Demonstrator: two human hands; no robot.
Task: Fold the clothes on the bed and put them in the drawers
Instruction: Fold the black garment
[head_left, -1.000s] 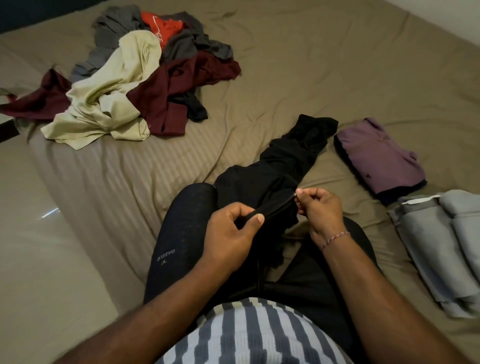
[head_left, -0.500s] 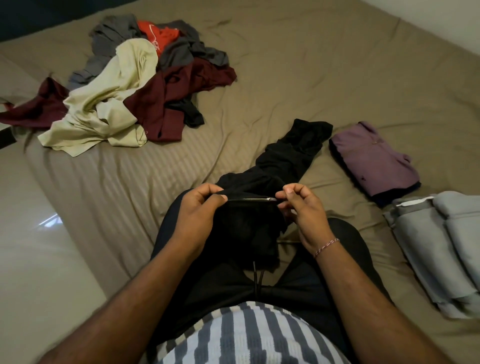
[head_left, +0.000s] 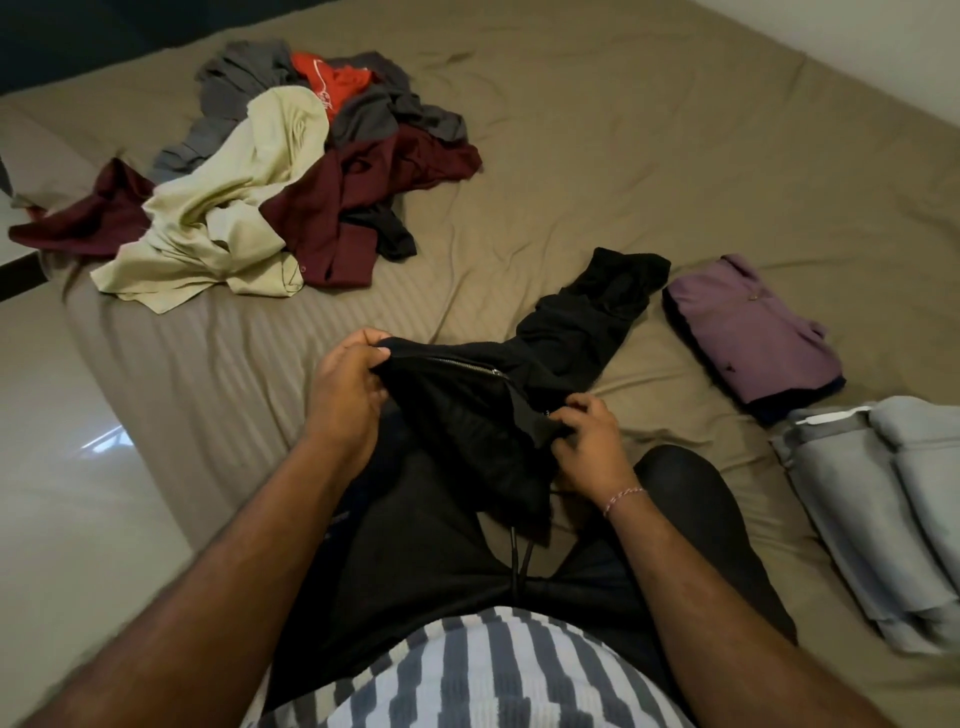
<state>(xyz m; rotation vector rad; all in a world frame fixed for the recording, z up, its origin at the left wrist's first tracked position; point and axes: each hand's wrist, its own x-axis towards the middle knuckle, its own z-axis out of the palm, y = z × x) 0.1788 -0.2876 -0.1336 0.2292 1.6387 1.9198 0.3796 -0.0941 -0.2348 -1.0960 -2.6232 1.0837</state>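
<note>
A person sits at the edge of a bed (head_left: 649, 156), seen from above, working on a black garment (head_left: 467, 415) held over the lap at the centre of the frame. The left hand (head_left: 345, 384) grips one top corner, fingers curled over the cloth, lifting it so a silver zip (head_left: 457, 364) runs taut along the upper edge. The right hand (head_left: 587, 441) pinches the cloth lower, just right of centre, near the zip's end; it seems to be drawing the edge straight for a fold, though the dark cloth hides detail. The rest of the garment trails away onto the bed toward the upper right, likely so its weight rests there.

At upper left lies an unsorted pile (head_left: 291, 171) of cream, maroon, grey and red clothes, well apart from the hands. At right, kept apart from the pile, sit folded pieces: a purple one (head_left: 753, 332) and, below it at the frame's edge, grey ones (head_left: 883, 493).

The bed wears a creased olive-brown sheet. A pale glossy floor (head_left: 78, 441) shows at lower left, a light wall at upper right. No drawers are in view.
</note>
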